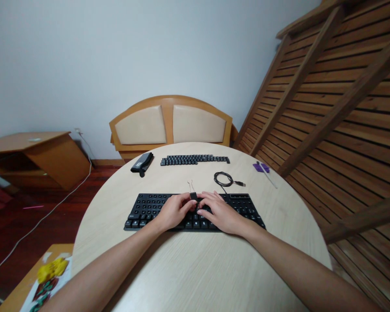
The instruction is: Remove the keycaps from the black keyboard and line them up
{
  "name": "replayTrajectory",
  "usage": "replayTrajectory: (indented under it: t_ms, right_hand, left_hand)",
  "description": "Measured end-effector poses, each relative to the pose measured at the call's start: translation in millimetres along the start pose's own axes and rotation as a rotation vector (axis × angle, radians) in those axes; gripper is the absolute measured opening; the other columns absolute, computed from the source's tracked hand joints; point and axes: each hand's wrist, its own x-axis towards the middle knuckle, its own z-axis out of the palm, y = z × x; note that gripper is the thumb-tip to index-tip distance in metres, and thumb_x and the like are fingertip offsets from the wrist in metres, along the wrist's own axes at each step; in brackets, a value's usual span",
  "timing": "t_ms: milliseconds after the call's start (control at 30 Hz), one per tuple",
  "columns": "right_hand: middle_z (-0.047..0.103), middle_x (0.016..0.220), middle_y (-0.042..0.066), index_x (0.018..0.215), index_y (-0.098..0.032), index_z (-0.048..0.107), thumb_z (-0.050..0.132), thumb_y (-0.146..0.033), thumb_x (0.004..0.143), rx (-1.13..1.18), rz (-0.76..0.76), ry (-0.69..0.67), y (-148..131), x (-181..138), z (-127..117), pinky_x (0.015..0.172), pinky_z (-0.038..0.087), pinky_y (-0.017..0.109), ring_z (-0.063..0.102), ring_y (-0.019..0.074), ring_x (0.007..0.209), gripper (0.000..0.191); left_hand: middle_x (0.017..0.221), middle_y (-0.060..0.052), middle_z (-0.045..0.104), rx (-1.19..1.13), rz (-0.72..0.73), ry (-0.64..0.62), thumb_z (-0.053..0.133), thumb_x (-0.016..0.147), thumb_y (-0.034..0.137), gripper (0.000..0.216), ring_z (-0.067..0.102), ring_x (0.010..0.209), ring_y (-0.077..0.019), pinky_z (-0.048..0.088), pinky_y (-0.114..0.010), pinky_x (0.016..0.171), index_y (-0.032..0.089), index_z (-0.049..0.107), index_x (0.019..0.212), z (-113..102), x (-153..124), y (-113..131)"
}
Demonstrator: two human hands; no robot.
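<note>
A black keyboard [149, 208] with bare switches lies across the middle of a round pale table [195, 268]. Both hands rest on its centre. My left hand [173, 211] pinches a small dark keycap [193, 196] between thumb and fingertips. My right hand [219, 212] lies right beside it, fingers curled down onto the keyboard next to the keycap; whether it holds anything is hidden. A thin wire keycap puller [191, 185] lies just beyond the keyboard. Rows of removed black keycaps [195, 160] lie at the table's far side.
A coiled black USB cable [225, 178] lies behind the keyboard. A dark pouch [142, 163] sits far left, a purple-handled tool [263, 169] far right. A wooden headboard [170, 123], slatted bed frame [338, 95], side cabinet [35, 158] and floor cable [35, 225] surround the table.
</note>
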Motion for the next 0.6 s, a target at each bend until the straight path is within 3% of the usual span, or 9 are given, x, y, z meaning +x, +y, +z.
replayTrajectory:
  t_ms: [167, 600]
  right_hand:
    - [0.060, 0.133, 0.010, 0.096, -0.022, 0.061, 0.053, -0.034, 0.096, 0.043, 0.026, 0.022, -4.1, 3.6, -1.2, 0.116, 0.020, 0.055, 0.049, 0.0236, 0.131, 0.015]
    - [0.069, 0.104, 0.004, 0.093, -0.023, 0.061, 0.071, -0.029, 0.083, 0.068, -0.032, 0.099, -1.3, 6.2, -0.4, 0.104, 0.036, 0.044, 0.060, 0.0239, 0.107, 0.015]
  left_hand:
    - [0.083, -0.003, 0.068, -0.241, -0.047, -0.001, 0.049, 0.095, 0.043, 0.031, 0.063, 0.063, -0.0154, 0.048, -0.026, 0.063, 0.016, 0.063, 0.094, 2.0, 1.7, -1.5]
    - [0.078, -0.004, 0.068, -0.261, -0.042, 0.033, 0.053, 0.093, 0.046, 0.034, 0.063, 0.071, -0.0170, 0.050, -0.028, 0.068, 0.015, 0.063, 0.086, 0.9, 1.5, 1.2]
